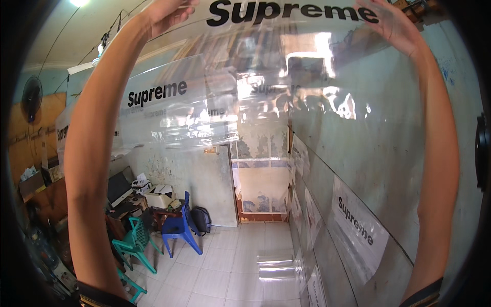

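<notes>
Both my arms are raised high. A clear plastic sheet (353, 56) with bold black lettering hangs between them at the top of the view, glossy and wrinkled with bright reflections. My left hand (171, 14) is at its upper left, fingers curled in toward the sheet and partly cut off by the frame's edge. At the upper right corner my right hand (394, 28) grips the same sheet, some fingers seen through the plastic. Farther off at left, another clear printed sheet (174, 110) hangs with more sheets behind it.
Several printed sheets hang along the grey wall at right, among them one sheet (360, 230). A green chair (135, 238) and a blue chair (179, 227) stand by a cluttered desk. A backpack (201, 220) rests behind. Shiny clear plastic (276, 268) is low on the tiled floor (220, 271).
</notes>
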`<action>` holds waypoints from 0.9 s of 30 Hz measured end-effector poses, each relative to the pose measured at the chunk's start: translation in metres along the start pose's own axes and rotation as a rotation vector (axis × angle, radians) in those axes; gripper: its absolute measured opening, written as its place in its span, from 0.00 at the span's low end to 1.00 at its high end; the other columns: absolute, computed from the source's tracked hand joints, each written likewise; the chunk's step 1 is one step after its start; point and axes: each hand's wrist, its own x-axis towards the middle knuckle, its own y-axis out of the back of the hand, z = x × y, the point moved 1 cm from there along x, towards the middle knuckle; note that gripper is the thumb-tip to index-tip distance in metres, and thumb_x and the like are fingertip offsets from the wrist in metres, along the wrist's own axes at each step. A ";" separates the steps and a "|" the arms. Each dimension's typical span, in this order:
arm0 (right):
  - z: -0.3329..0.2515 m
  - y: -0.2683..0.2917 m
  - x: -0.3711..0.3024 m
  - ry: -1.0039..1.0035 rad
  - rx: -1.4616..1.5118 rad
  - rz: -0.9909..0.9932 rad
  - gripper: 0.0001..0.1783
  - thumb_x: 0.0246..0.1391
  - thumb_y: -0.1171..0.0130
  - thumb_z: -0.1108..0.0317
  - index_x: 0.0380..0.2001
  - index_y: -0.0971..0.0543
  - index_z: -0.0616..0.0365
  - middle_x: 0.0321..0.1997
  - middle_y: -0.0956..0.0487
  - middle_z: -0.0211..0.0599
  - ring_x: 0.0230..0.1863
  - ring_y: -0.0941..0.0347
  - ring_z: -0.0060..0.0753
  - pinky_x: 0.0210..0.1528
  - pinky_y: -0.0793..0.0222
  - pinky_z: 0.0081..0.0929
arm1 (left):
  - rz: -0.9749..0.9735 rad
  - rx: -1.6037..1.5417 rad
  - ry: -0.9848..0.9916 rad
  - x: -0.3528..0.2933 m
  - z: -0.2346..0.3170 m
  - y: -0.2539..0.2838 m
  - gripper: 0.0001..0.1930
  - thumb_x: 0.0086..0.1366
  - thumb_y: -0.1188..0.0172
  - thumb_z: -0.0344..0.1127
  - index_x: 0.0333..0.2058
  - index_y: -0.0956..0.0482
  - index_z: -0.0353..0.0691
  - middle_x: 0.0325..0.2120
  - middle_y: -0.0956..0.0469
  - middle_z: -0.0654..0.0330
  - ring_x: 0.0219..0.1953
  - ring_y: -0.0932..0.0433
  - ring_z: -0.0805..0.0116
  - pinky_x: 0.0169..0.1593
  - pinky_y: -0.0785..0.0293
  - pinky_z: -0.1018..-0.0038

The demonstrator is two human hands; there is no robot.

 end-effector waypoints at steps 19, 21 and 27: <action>0.037 -0.019 -0.034 -0.176 -0.142 0.361 0.22 0.61 0.33 0.49 0.50 0.19 0.53 0.46 0.18 0.26 0.52 0.18 0.25 0.51 0.20 0.19 | 0.870 0.465 -0.228 -0.076 -0.042 -0.079 0.30 0.64 0.34 0.58 0.48 0.26 0.35 0.19 0.19 0.56 0.27 0.18 0.58 0.40 0.24 0.63; 0.036 -0.020 -0.035 -0.146 -0.152 0.369 0.22 0.61 0.34 0.49 0.49 0.19 0.53 0.46 0.18 0.26 0.52 0.18 0.26 0.51 0.20 0.19 | 0.909 0.401 -0.206 -0.082 -0.049 -0.088 0.32 0.64 0.35 0.59 0.49 0.27 0.34 0.22 0.19 0.55 0.29 0.18 0.58 0.41 0.24 0.64; 0.041 -0.021 -0.034 -0.147 -0.345 0.425 0.25 0.61 0.36 0.43 0.46 0.19 0.53 0.44 0.18 0.27 0.49 0.20 0.24 0.51 0.23 0.21 | 1.037 0.282 -0.213 -0.095 -0.062 -0.116 0.31 0.69 0.41 0.61 0.50 0.28 0.33 0.31 0.19 0.55 0.32 0.20 0.61 0.42 0.25 0.64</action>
